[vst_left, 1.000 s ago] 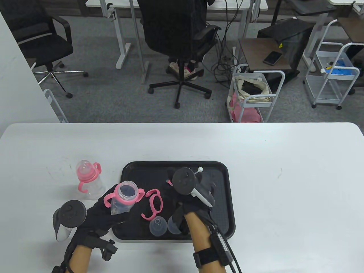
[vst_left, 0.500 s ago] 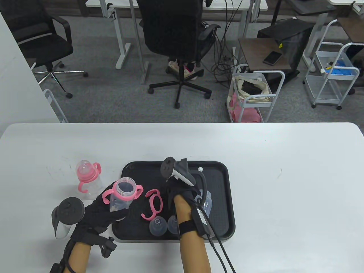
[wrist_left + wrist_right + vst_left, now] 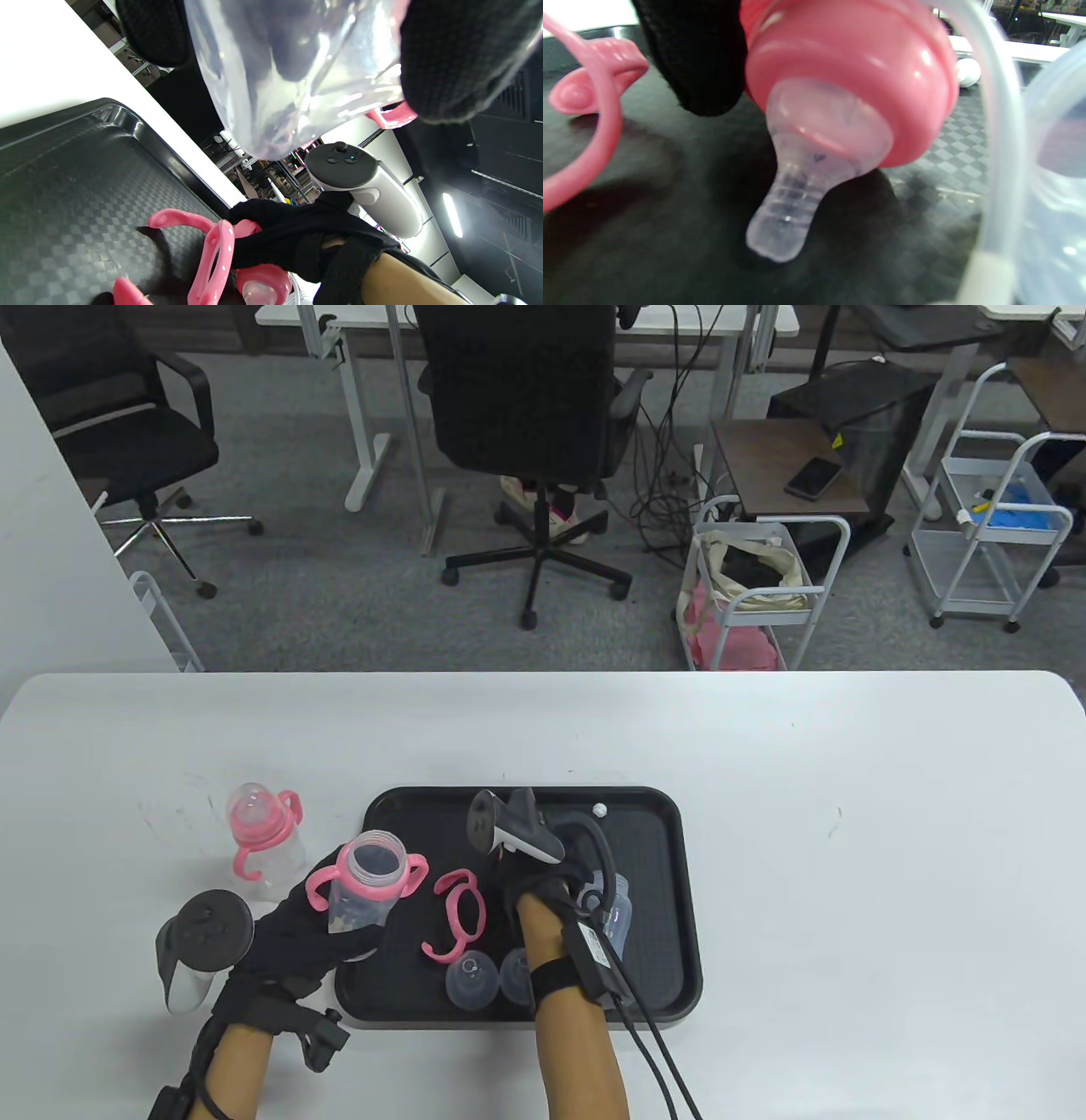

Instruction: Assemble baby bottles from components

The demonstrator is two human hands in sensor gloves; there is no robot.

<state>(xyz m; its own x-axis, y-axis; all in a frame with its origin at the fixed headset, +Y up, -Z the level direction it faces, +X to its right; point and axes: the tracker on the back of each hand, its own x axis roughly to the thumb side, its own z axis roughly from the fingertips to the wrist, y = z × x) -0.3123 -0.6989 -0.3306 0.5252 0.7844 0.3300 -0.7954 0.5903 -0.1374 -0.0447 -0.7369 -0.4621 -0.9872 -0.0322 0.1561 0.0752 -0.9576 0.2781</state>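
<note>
The left hand (image 3: 301, 929) grips a clear bottle body (image 3: 361, 895) with a pink handled collar round its open neck, holding it tilted over the tray's 9 o'clock edge; in the left wrist view gloved fingers (image 3: 458, 55) wrap the clear wall (image 3: 292, 72) from both sides. The right hand (image 3: 543, 891) sits over the middle of the black tray (image 3: 662, 984), and in the right wrist view it holds a pink screw ring with a clear teat (image 3: 835, 127), a gloved fingertip (image 3: 698, 55) pressed against the ring's side and the teat's tip pointing down, close over the tray floor (image 3: 628, 254). Whether the tip touches the floor cannot be told.

On the tray, a loose pink handle ring (image 3: 458, 912) lies at 9 o'clock of the right hand, two clear caps (image 3: 471, 980) stand side by side near the 6 o'clock rim, and a second clear bottle body (image 3: 619, 912) lies just beside the right wrist at 3 o'clock. A thin straw with a small white ball end (image 3: 600, 809) shows toward the tray's 12 o'clock edge.

Off the tray, at 10 o'clock of the left hand, an assembled bottle (image 3: 259, 836) with pink ring and handles stands on the white table (image 3: 848, 857)
</note>
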